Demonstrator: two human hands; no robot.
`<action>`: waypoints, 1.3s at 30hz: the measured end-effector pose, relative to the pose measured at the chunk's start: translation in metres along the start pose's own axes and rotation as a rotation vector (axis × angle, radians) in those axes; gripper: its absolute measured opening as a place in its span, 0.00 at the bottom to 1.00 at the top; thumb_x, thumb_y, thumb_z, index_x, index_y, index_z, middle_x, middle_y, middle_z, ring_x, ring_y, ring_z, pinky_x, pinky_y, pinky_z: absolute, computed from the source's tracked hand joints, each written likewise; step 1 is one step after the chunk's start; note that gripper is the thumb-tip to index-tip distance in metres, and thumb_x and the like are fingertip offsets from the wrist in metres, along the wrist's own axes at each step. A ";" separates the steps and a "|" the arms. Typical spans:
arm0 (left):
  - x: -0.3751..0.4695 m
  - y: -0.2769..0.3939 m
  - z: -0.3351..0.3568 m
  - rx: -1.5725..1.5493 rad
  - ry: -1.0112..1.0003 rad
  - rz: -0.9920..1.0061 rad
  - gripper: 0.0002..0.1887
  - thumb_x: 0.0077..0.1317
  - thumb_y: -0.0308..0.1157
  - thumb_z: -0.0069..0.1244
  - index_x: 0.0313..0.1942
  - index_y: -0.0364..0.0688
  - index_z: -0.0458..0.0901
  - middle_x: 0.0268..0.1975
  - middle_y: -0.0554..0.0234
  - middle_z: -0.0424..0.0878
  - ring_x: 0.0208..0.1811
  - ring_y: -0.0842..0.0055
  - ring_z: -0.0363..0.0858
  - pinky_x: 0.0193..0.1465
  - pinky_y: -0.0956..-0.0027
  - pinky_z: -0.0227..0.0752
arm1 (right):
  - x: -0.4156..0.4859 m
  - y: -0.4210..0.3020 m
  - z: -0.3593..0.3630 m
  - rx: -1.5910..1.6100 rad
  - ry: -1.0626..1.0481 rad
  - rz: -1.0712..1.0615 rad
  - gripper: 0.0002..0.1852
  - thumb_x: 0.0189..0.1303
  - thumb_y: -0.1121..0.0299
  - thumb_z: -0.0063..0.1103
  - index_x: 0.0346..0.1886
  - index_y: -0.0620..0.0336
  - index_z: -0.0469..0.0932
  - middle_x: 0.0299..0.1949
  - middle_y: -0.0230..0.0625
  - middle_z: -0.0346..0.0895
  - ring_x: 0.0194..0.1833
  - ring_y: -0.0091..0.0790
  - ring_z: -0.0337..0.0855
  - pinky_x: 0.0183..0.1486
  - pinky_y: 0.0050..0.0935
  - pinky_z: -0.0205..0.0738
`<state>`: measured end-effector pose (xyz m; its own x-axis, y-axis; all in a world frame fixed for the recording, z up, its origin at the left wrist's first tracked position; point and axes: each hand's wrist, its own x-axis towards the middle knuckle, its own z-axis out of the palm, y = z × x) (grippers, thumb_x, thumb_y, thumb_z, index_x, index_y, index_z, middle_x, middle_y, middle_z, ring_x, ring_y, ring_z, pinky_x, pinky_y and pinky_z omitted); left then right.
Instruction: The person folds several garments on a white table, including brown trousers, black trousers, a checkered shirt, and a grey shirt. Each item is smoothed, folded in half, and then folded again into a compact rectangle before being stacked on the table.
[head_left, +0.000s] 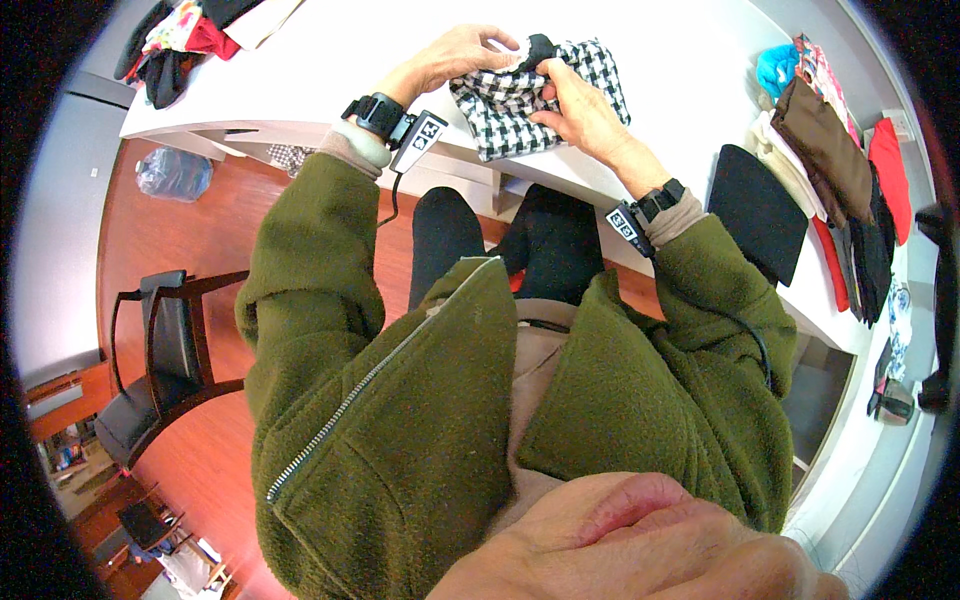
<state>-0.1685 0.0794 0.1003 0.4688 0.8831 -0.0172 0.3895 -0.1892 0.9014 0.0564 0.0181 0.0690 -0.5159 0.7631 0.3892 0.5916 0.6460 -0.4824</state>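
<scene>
A black-and-white houndstooth garment (510, 135) lies bunched and folded on the white table (360, 67) before me. Its upper edge shows a black part (538, 51) with a bit of white beside it. My left hand (469, 56) has its thumb and fingers on that edge, with fabric between them. On the right side of the garment, my right hand (585, 109) grips a raised fold between thumb and fingers. Some fingertips are hidden by the cloth. Each wrist wears a black strap with a small marked device.
Folded clothes (825, 150) are stacked along the table's right side, near a black folded cloth (757, 214). More garments (180, 45) lie at the far left corner. A black chair (165, 352) and a clear plastic-wrapped object (174, 174) stand on the reddish floor.
</scene>
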 end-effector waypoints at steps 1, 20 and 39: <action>0.002 0.002 0.000 0.052 -0.067 -0.009 0.17 0.62 0.42 0.58 0.46 0.40 0.85 0.37 0.63 0.84 0.40 0.77 0.79 0.47 0.73 0.70 | -0.001 0.001 0.001 0.004 0.001 0.001 0.32 0.51 0.71 0.71 0.58 0.55 0.63 0.38 0.41 0.78 0.42 0.44 0.82 0.43 0.37 0.77; 0.019 -0.009 -0.002 0.094 -0.091 0.061 0.16 0.61 0.46 0.58 0.33 0.41 0.84 0.28 0.71 0.80 0.31 0.82 0.74 0.36 0.77 0.67 | -0.003 -0.007 0.002 0.120 0.019 0.061 0.32 0.54 0.73 0.69 0.61 0.48 0.63 0.41 0.35 0.71 0.29 0.32 0.79 0.25 0.28 0.77; -0.006 0.007 0.009 0.516 0.603 0.297 0.21 0.66 0.43 0.52 0.48 0.34 0.78 0.45 0.47 0.81 0.47 0.61 0.79 0.52 0.61 0.72 | -0.002 -0.002 0.012 0.010 0.169 0.032 0.15 0.65 0.70 0.56 0.53 0.57 0.67 0.38 0.44 0.75 0.36 0.43 0.79 0.38 0.38 0.75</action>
<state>-0.1617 0.0689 0.1030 0.1624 0.8159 0.5549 0.6989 -0.4921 0.5190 0.0492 0.0151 0.0599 -0.3851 0.7761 0.4993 0.5994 0.6217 -0.5042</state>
